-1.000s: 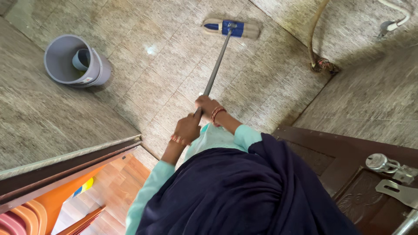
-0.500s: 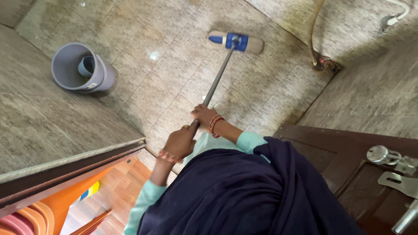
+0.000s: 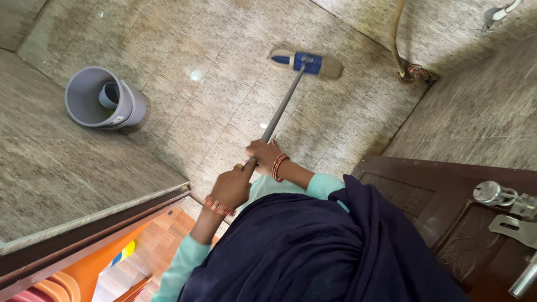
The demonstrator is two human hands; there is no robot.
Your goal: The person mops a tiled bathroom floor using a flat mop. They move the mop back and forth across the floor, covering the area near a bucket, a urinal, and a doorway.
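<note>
Head view is looking straight down on us, and we are reading it from left to right. At about ten o'clock a grey bucket (image 3: 103, 100) is standing on the tiled floor (image 3: 212, 72), well apart from the mop, with a smaller cup-like thing showing inside it. Nearer us, at about eight o'clock, a door frame edge (image 3: 95, 223) is cutting across.

We are holding the mop handle (image 3: 282, 106) with both hands stacked: the left hand (image 3: 230, 187) is lower, its grip clamped round the end of the shaft, and the right hand (image 3: 263, 152) is just above it, its grip likewise wrapped on the shaft. Holding it this way seems to be giving us leverage over a long, slanted pole. The mop head (image 3: 306, 62) is lying flat on the floor at about twelve o'clock, so its whole pad is meeting the tiles.

Further right, at one o'clock, a hose (image 3: 398, 39) is running up the wall corner. At four o'clock a dark brown door (image 3: 442, 223) with a metal latch (image 3: 506, 201) is standing open beside us.
</note>
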